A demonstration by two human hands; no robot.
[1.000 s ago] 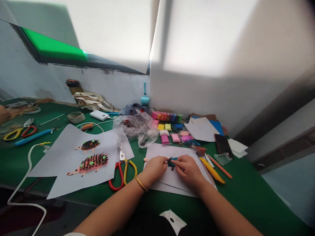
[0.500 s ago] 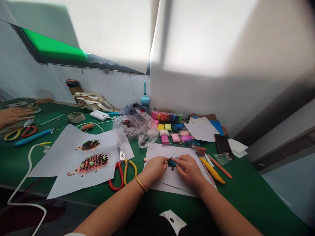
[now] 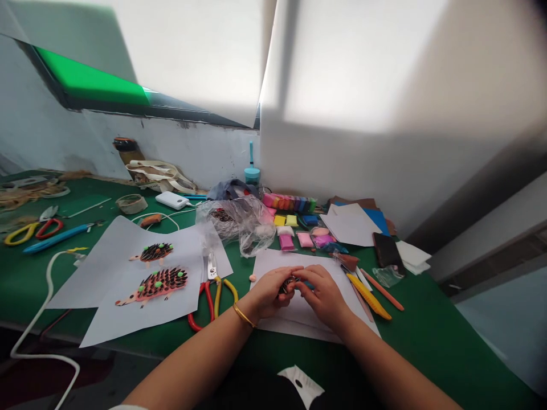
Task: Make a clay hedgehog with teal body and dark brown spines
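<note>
Here, your left fingers (image 3: 285, 300) curl around dark seed-like pieces (image 3: 285, 286), your right fingers (image 3: 315, 274) half-bent just beside, their hold unclear.

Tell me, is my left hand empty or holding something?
Holding something: dark pieces show in the cupped palm of your left hand.

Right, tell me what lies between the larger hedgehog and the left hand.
In the head view, the red-and-yellow-handled scissors and, nearer the left hand, a small peach-coloured piece.
</note>
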